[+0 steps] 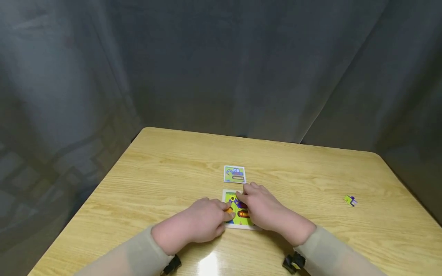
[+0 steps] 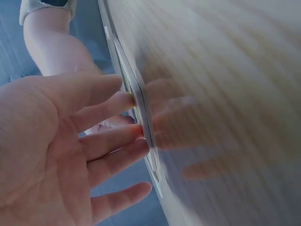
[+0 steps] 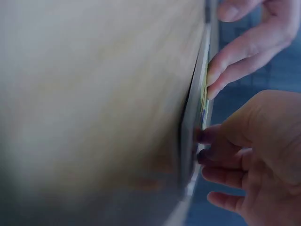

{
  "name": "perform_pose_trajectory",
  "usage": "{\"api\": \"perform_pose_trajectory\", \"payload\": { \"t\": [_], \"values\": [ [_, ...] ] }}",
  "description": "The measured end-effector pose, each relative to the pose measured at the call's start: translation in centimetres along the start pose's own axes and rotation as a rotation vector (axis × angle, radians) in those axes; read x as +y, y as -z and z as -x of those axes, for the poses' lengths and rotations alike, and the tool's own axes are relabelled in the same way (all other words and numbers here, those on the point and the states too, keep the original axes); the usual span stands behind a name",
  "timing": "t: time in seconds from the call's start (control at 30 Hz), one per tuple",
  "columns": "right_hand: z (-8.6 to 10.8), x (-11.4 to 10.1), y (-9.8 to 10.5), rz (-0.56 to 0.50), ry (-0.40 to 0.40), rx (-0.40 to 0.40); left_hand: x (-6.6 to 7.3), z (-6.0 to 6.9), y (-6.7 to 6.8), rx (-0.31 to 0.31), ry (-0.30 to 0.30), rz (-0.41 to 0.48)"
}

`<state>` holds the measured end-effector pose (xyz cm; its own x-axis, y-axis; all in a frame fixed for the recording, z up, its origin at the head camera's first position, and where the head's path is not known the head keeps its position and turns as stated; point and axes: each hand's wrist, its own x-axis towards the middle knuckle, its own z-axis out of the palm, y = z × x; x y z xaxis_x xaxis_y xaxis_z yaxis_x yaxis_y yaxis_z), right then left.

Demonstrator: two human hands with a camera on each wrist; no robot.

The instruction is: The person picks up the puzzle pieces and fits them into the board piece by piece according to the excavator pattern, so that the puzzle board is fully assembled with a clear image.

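Note:
A small picture puzzle of a yellow-green digger scene (image 1: 241, 221) lies in a white-edged tray (image 1: 238, 226) on the wooden table. My left hand (image 1: 208, 219) comes in from the left, its fingertips touching the puzzle's left part; in the left wrist view the fingers are extended and spread. My right hand (image 1: 264, 207) covers the puzzle's right part. In the right wrist view its thumb and index fingertips (image 3: 205, 157) touch the puzzle near the tray's edge (image 3: 189, 117), and no piece shows between them. The puzzle's right side is hidden under that hand.
Just beyond the tray lies a square card (image 1: 235, 174) with a similar digger picture. A loose puzzle piece (image 1: 351, 200), green and purple, sits far to the right on the table (image 1: 172, 161). Dark grey curtains (image 1: 221, 69) hang behind the table.

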<state>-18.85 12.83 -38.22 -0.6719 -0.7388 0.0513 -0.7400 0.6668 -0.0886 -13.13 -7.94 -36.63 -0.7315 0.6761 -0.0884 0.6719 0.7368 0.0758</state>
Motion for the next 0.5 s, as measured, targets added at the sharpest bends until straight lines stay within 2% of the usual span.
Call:
{"api": "perform_pose_trajectory", "payload": {
  "t": [0.13, 0.27, 0.37, 0.5],
  "values": [
    [-0.3, 1.2, 1.3, -0.076, -0.026, -0.005, -0.1, 0.1, -0.1, -0.003, 0.001, 0.004],
    [0.6, 4.8, 3.7, -0.196, -0.145, 0.074, -0.3, 0.0, -0.3, 0.005, -0.002, 0.009],
    [3.0, 8.7, 5.7, -0.254, -0.245, 0.128, -0.5, 0.0, -0.5, 0.005, -0.003, 0.018],
    [7.8, 14.4, 7.3, -0.295, -0.364, 0.101, -0.8, 0.0, -0.5, 0.004, 0.002, 0.049]
  ]
}}
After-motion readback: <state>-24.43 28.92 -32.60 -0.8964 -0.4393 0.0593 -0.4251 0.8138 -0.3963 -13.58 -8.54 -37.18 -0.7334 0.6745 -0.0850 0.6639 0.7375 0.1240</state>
